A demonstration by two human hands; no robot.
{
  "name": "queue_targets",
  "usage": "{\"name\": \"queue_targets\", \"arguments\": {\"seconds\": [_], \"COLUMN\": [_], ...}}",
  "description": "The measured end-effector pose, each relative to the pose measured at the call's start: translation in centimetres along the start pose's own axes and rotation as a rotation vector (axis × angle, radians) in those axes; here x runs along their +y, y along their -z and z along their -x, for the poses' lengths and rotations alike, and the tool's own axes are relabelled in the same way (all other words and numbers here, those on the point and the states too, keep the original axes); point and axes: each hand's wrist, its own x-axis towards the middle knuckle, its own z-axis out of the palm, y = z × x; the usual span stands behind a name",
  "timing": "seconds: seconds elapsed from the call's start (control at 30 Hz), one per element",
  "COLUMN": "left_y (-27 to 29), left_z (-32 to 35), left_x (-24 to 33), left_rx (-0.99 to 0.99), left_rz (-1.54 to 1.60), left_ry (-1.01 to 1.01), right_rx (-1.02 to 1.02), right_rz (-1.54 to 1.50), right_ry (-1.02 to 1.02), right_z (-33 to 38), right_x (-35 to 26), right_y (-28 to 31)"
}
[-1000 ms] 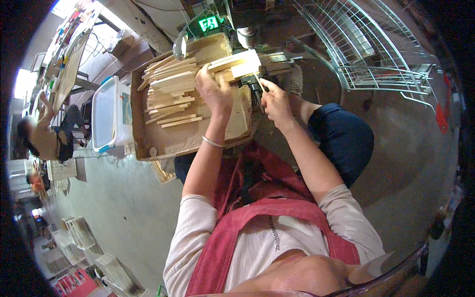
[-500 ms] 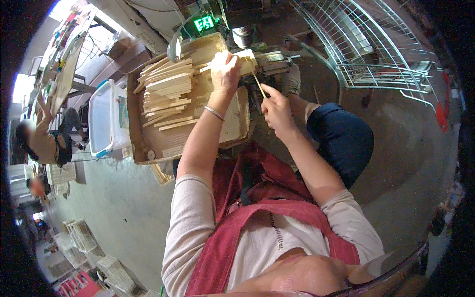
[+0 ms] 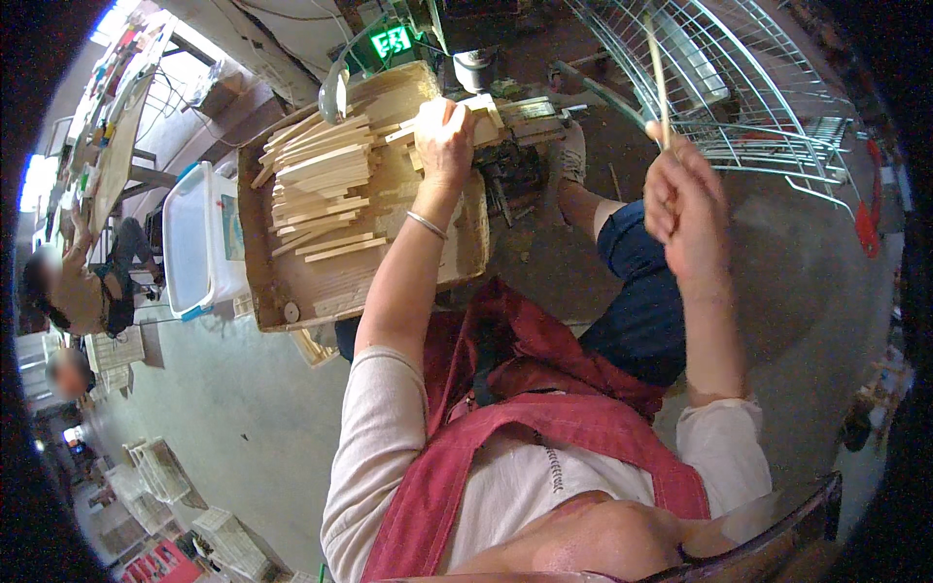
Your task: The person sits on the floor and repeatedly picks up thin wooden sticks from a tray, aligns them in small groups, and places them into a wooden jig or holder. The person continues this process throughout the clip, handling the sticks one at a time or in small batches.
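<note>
Left hand: I see my left hand (image 3: 444, 136) stretched out ahead, fingers curled down over a flat wooden piece (image 3: 483, 115) that lies on the small machine (image 3: 520, 146); the grip is closed on the wood.
Right hand: my right hand (image 3: 683, 199) is raised off to the right, well apart from the left, fingers pinched around a thin wooden stick (image 3: 657, 73) that points up and away from me.
Stick position: I see it crossing in front of the white wire rack (image 3: 748, 87); I cannot tell whether it touches the wires.
Wrist: a thin bracelet (image 3: 426, 224) circles my left wrist.
Wood stack: a pile of light wooden slats (image 3: 316, 185) lies just left of my left hand, inside a shallow cardboard tray (image 3: 292, 291).
Beside the tray: a white plastic bin (image 3: 194, 243) with a blue rim stands against its left side.
Lamp: a grey gooseneck lamp (image 3: 333, 92) hangs over the stack's far edge.
Lap: I see a red apron (image 3: 505, 389) and a dark trouser leg (image 3: 646, 291) below my arms.
Floor: bare grey concrete floor (image 3: 224, 428) runs to the left.
Others: another person (image 3: 78, 291) sits at the far left by a long workbench (image 3: 107, 136).
</note>
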Motion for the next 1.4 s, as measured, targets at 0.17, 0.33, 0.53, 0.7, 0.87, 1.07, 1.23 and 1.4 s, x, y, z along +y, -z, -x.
{"name": "queue_targets", "arguments": {"seconds": [0.17,0.33,0.53,0.7,0.87,1.07,1.23,1.4], "left_y": [-0.5,0.1,-0.7,-0.2,-0.2,-0.4,-0.6,-0.3], "left_z": [0.3,0.1,-0.1,-0.4,0.0,-0.1,0.1,0.1], "left_x": [-0.6,-0.7,-0.7,-0.2,-0.6,-0.4,-0.6,-0.5], "left_rx": [-0.028,-0.039,-0.036,-0.023,-0.017,-0.007,-0.017,-0.045], "left_rz": [0.019,0.022,0.046,0.055,0.043,0.043,0.025,0.018], "left_ry": [-0.049,-0.058,-0.056,-0.046,-0.054,-0.039,-0.037,-0.034], "right_rx": [-0.014,0.017,0.05,-0.014,0.156,0.154,0.082,0.058], "right_rz": [0.197,0.307,0.14,0.123,0.183,0.167,0.163,0.173], "right_ry": [0.093,0.441,0.477,0.616,0.578,0.535,0.573,0.58], "right_z": [-4.1,-12.4,-23.8,-29.2,-25.4,-22.8,-21.6,-20.2], "right_x": [-3.2,-6.7,-12.6,-13.0,-13.6,-13.7,-13.2,-13.0], "right_y": [-0.3,-2.3,-6.9,-6.7,-8.5,-8.3,-7.6,-7.3]}}
